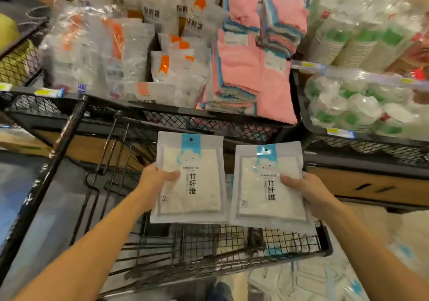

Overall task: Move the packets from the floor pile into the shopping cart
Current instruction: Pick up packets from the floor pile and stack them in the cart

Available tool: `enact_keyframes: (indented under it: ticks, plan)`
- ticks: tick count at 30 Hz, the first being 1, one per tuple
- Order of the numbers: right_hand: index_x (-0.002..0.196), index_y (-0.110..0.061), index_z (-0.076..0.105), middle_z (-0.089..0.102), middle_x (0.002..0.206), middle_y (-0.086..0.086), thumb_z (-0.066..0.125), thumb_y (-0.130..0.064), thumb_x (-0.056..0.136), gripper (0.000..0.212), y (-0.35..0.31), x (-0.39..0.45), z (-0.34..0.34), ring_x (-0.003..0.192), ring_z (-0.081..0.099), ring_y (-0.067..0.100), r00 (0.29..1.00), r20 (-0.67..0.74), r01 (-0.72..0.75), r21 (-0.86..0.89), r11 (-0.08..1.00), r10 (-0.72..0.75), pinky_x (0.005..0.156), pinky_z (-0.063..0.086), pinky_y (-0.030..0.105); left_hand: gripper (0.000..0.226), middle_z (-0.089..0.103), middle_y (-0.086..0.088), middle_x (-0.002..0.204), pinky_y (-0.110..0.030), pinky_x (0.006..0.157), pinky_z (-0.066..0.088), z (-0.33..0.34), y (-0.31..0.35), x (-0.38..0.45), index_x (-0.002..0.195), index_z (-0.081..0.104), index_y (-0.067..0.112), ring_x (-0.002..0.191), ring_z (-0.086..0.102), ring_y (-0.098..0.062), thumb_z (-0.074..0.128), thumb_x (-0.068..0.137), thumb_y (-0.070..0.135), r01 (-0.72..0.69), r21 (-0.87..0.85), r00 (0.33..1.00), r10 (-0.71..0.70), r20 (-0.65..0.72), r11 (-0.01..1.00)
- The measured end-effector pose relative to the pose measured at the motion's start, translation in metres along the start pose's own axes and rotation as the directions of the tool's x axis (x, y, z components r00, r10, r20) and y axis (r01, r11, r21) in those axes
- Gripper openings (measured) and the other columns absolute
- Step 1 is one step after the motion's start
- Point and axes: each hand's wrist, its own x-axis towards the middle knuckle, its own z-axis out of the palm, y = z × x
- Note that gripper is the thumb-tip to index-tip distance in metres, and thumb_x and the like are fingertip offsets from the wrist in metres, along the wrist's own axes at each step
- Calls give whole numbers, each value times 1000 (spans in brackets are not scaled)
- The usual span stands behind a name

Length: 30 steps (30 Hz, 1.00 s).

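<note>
Left packet (189, 177): pinched at its left edge by the left hand (154, 184), thumb laid across the face, label kept upright.
Right packet (269, 184): gripped at its right edge by the right hand (308, 194), likewise faced up.
Both are held side by side, nearly touching, above the shopping cart (232, 242) basket, probably for release straight down.
Floor pile (336, 282): blurred, seen below the right forearm.
</note>
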Motion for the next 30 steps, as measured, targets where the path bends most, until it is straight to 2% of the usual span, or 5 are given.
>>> enact_keyframes:
  ticks: [10,16,21,25,30]
  plan:
    - [113,-3,69,78,107,17,71,-7,93,21,112,147,6,96,77,33,983,-60,-179,-114,977,173,71,66,40,22,76,0,88,-34,60,60,32,-137,135,99,68,11,73,74,-16,75,85,-4,131,96,988,-122,-98,987]
    - [98,-7,72,80,91,9,76,-5,90,9,184,241,24,71,78,17,974,-118,-211,-182,961,191,60,63,31,49,70,-22,118,-56,98,53,37,-214,224,122,63,-4,109,68,-39,83,78,0,180,125,971,-156,-183,976]
    - [117,-6,75,79,108,8,84,-11,84,34,234,296,29,103,75,27,969,-132,-239,-276,931,210,99,58,48,47,57,-11,121,-38,96,48,59,-238,260,116,47,15,117,58,-30,80,84,15,222,316,967,-168,-190,923]
    - [112,-6,73,78,102,7,86,-11,80,35,254,310,29,81,77,21,949,-243,-273,-319,908,200,71,63,33,61,62,-15,127,-40,96,51,70,-260,269,127,54,5,119,59,-33,84,78,26,204,437,961,-94,-259,876]
    - [116,-7,69,75,108,8,91,-27,77,49,271,316,34,89,73,26,922,-380,-284,-522,804,78,84,63,42,77,57,-21,133,-42,94,50,78,-274,273,133,41,2,123,57,-38,88,77,25,233,581,940,-27,-341,780]
